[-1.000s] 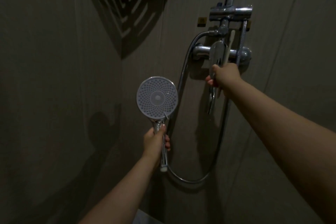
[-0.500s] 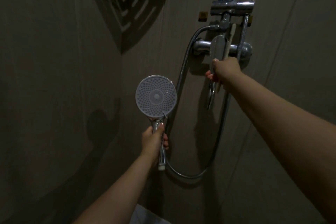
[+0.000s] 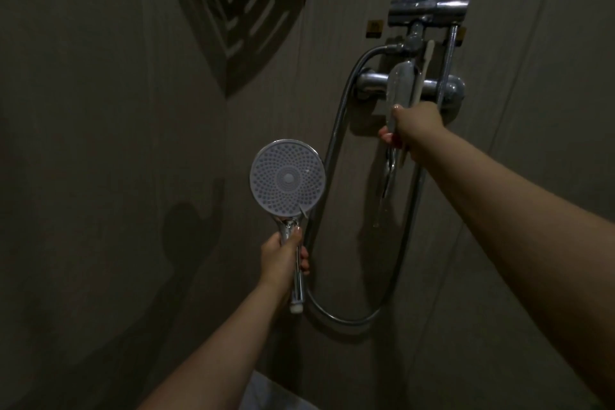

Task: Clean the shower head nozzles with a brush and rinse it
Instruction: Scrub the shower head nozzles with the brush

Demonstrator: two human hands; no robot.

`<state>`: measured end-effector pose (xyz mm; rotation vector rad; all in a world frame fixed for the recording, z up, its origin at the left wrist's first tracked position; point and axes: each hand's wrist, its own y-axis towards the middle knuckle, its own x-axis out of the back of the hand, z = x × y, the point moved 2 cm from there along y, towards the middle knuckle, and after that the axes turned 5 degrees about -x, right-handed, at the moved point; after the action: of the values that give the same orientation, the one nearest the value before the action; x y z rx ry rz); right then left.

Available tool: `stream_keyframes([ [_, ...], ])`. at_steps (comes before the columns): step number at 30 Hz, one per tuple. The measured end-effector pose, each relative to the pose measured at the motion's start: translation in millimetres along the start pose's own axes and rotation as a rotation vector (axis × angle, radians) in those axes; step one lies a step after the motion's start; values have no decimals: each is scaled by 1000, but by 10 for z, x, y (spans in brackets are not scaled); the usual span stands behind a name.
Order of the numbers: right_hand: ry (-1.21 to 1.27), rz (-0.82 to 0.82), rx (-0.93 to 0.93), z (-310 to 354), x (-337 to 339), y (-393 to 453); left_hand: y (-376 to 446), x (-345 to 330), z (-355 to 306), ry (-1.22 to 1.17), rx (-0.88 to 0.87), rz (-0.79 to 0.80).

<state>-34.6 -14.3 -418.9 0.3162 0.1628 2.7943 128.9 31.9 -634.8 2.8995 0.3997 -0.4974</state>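
My left hand (image 3: 283,256) grips the chrome handle of the shower head (image 3: 287,178), held upright with its round grey nozzle face turned toward me. My right hand (image 3: 414,128) reaches up to the wall mixer and holds its chrome lever (image 3: 399,83). A pale toothbrush (image 3: 423,70) sticks up out of the same hand, next to the lever. A thin stream of water (image 3: 379,210) falls from the spout (image 3: 389,173) below that hand. The nozzle face looks dry.
The metal hose (image 3: 346,318) loops from the handle's base up to the mixer body (image 3: 442,86). A chrome riser pipe and bracket (image 3: 429,10) stand above it. A dark slotted corner shelf (image 3: 246,3) hangs at the upper left. Beige wall panels surround everything.
My right hand has lifted the lever a little higher, and water now runs from the spout. The shower head stays where it was in my left hand.
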Motion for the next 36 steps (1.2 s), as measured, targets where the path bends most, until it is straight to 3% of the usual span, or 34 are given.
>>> stream_keyframes([
  [7,12,4,86,-85,28,-31,-39,25,-39,25,-13,-9],
  [9,9,-83,176,-284,60,-46,-59,34,-30,22,-13,-15],
  [12,-198,-229,269,-857,177,-77,-87,49,-14,7,-13,-11],
  [18,-747,230,-24,-1966,579,-177,-84,45,-36,-15,-24,-7],
  [30,-993,143,118,-1725,504,-28,-68,-108,53,-6,-3,10],
  [36,-940,122,121,-1731,511,-44,-66,-94,44,-5,-10,15],
])
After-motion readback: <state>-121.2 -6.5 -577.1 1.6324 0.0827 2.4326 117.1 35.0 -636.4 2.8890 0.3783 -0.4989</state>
